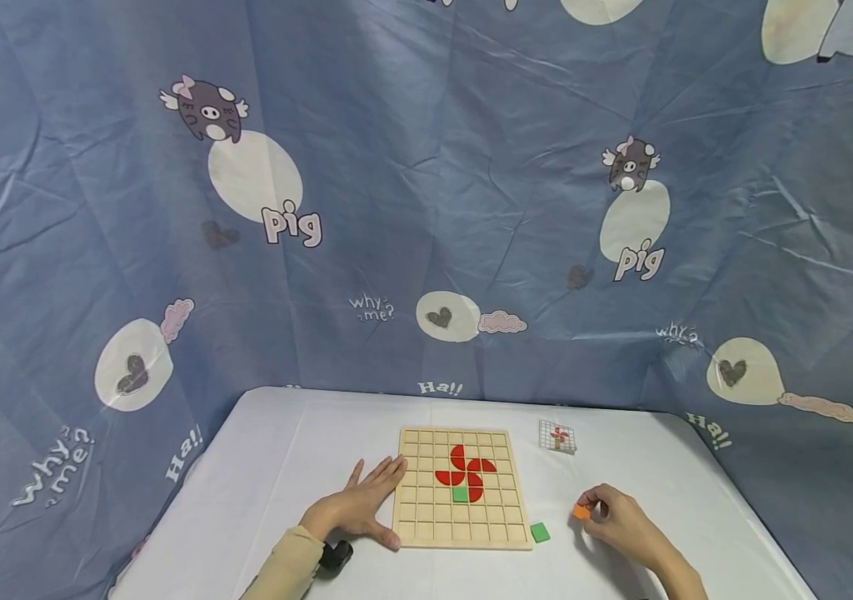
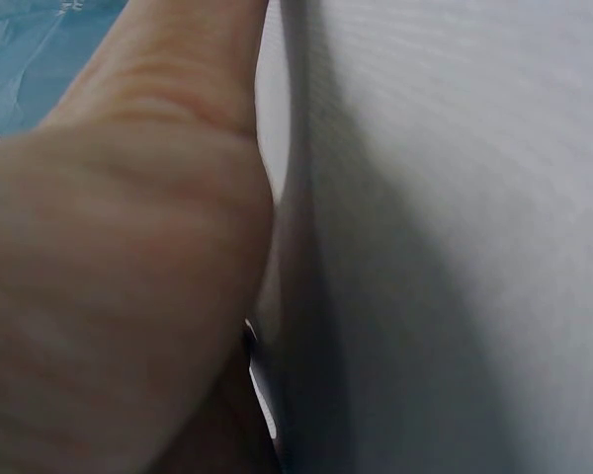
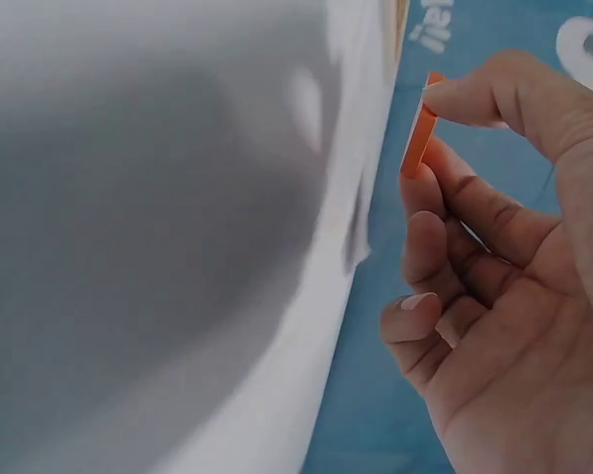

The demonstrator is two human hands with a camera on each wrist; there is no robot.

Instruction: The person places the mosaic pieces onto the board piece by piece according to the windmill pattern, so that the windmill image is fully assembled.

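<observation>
Between thumb and index finger, my right hand [image 1: 621, 521] pinches an orange square tile [image 1: 581, 512] at the right of the table; the right wrist view shows this orange tile [image 3: 421, 133] edge-on, the other fingers curled loosely. My left hand [image 1: 362, 500] lies with fingers spread at the left edge of a wooden grid board [image 1: 426, 533], fingertips right at its rim. Several red petal-shaped pieces [image 1: 475, 487] form a pinwheel on the board. Directly below them a green square tile [image 1: 460, 494] sits in a cell. The left wrist view is mostly filled by the left hand [image 2: 128, 276].
A loose green tile [image 1: 540, 532] lies just off the board's lower right corner. Behind it, a small pattern card [image 1: 557, 437] showing a pinwheel rests on the white table [image 1: 306, 442]. A blue printed curtain [image 1: 426, 208] hangs around the table's back and sides.
</observation>
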